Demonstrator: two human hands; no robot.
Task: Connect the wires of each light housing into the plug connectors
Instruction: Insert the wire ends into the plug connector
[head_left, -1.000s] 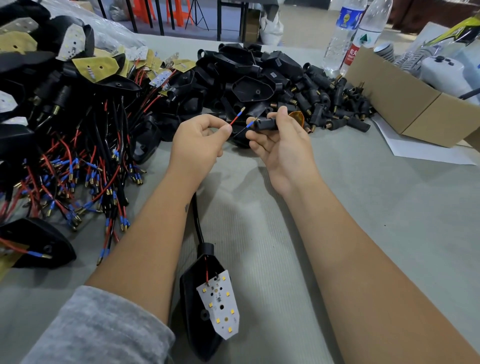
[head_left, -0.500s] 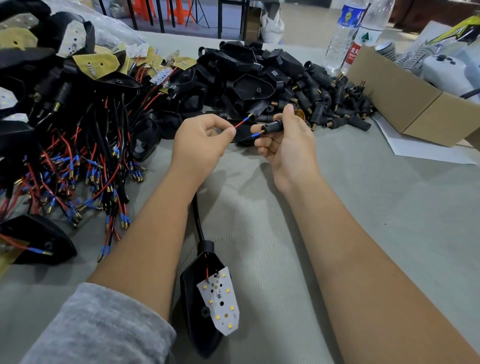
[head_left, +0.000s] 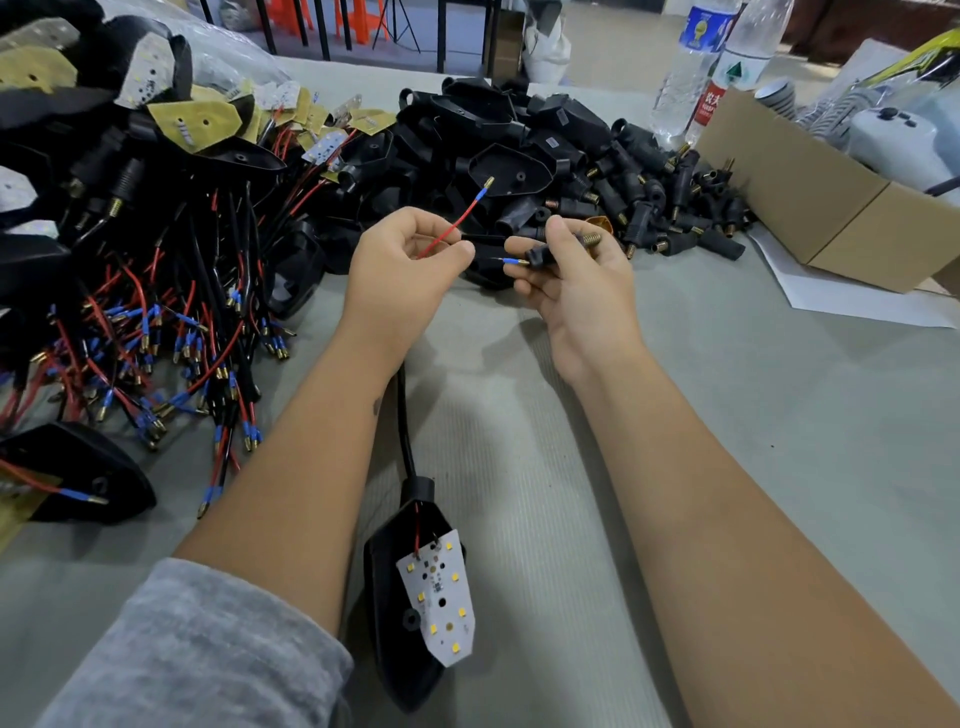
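even soft light, faint shadows under arms, wide-angle bending at edges, sharp centre

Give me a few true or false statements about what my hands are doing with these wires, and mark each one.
1. The left hand pinches a red wire. True.
2. The right hand holds a water bottle. False: it holds a black plug connector.
3. The red wire's tip is inside the connector. False: it points up, free.
4. A light housing lies between the forearms. True.

Both hands curled, left hand and right hand
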